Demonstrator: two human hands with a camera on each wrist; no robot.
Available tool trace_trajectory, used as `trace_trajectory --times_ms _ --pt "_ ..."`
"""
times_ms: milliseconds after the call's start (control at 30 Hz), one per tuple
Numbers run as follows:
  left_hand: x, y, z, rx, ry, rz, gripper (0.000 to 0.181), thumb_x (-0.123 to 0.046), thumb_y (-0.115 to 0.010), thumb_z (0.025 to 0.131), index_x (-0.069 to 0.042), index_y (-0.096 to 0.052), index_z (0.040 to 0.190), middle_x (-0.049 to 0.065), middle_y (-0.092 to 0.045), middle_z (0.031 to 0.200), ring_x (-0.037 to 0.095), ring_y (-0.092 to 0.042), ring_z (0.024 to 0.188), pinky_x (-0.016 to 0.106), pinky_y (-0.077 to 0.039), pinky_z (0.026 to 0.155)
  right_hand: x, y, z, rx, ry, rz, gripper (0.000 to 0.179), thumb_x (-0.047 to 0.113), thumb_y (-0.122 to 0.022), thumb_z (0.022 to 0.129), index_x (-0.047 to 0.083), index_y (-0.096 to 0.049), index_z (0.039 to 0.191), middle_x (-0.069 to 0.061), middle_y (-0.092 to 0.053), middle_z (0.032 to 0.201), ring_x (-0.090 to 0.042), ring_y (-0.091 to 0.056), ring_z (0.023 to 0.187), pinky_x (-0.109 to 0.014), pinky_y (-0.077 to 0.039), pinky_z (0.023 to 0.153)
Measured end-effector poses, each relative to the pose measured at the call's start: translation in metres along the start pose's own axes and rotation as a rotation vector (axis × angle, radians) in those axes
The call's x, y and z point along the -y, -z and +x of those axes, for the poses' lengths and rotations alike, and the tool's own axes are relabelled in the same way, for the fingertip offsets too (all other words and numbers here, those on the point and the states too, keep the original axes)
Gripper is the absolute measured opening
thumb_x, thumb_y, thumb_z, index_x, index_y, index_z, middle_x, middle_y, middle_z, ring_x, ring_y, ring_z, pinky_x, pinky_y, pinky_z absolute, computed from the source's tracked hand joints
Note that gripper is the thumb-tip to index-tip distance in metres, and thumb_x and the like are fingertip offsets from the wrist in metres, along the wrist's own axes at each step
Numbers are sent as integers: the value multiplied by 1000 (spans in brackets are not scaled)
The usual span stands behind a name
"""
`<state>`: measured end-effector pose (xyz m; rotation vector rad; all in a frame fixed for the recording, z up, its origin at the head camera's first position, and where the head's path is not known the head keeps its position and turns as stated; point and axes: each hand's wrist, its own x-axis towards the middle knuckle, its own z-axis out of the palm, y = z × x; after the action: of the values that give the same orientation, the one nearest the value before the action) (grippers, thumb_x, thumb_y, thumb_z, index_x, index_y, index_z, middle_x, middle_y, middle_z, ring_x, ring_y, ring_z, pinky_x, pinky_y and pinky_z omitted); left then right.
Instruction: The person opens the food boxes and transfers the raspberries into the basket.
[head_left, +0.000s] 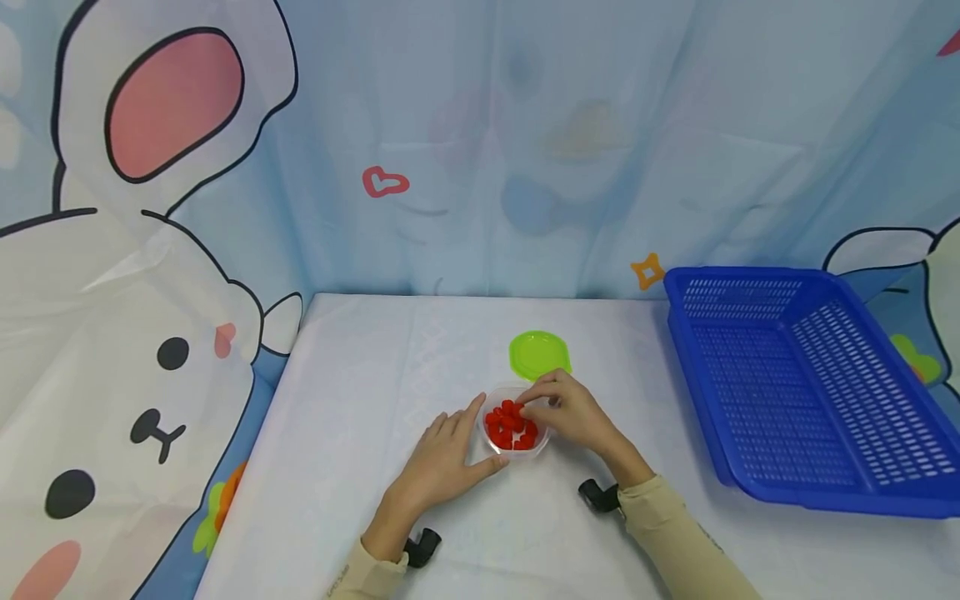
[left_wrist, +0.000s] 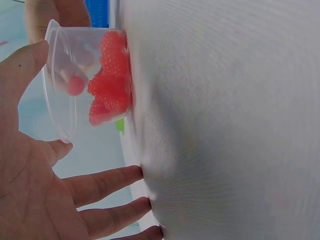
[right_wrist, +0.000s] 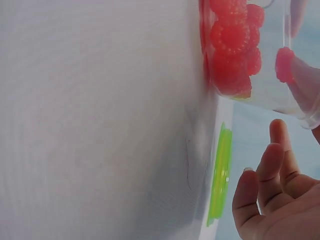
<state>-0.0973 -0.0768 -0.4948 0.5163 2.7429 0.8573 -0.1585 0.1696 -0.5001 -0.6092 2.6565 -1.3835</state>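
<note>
A small clear plastic cup (head_left: pixel 517 455) stands on the table with several red raspberries (left_wrist: pixel 111 75) at its bottom. My left hand (head_left: pixel 444 458) is spread at the cup's left side. Its thumb and forefinger touch the rim, fairly straight, and the other fingertips rest on the cloth. From the right, my right hand (head_left: pixel 573 410) reaches over the rim. Its thumb and forefinger pinch one raspberry (right_wrist: pixel 284 65) inside the cup, above the others. The remaining fingers of that hand are bent loosely outside the cup.
A bright green lid (head_left: pixel 538 354) lies just behind the cup. At the right stands a large blue plastic basket (head_left: pixel 750 496) with perforated sides. A white cloth (head_left: pixel 390 358) covers the table, and a printed curtain (head_left: pixel 480 125) hangs behind its back edge.
</note>
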Motion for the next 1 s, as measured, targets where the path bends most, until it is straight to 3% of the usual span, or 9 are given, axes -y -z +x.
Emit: trace_trajectory --times_ms 267,667,900,1000 --pt "-1 1 0 -4 -5 -5 94 -68 -58 89 -23 -18 162 11 -39 155 45 -35 140 55 -24 115 -3 3 1 -3 -56 106 12 14 -77 88 17 -81 100 1 -65 98 -24 -49 87 -35 -44 70" --pt "-1 0 0 -3 7 -4 95 -71 -57 88 -25 -17 162 13 -41 154 45 -35 139 56 -25 115 1 13 1 -30 -80 177 15 14 -76 90 15 -80 104 -9 -60 100 -27 -48 85 -32 -43 66" --pt "0 -1 0 -5 18 -10 95 -71 -57 88 -26 -18 162 13 -41 153 44 -34 140 55 -24 115 15 32 3 -77 -49 146 18 7 -75 90 3 -77 108 -10 -61 97 -26 -47 82 -29 -41 64" --pt "0 -1 -1 -1 20 -15 95 -71 -57 88 -26 -18 162 13 -40 154 44 -34 140 55 -24 115 27 48 0 -115 -25 147 18 6 -75 90 4 -77 107 -9 -60 95 -25 -45 77 -28 -39 60"
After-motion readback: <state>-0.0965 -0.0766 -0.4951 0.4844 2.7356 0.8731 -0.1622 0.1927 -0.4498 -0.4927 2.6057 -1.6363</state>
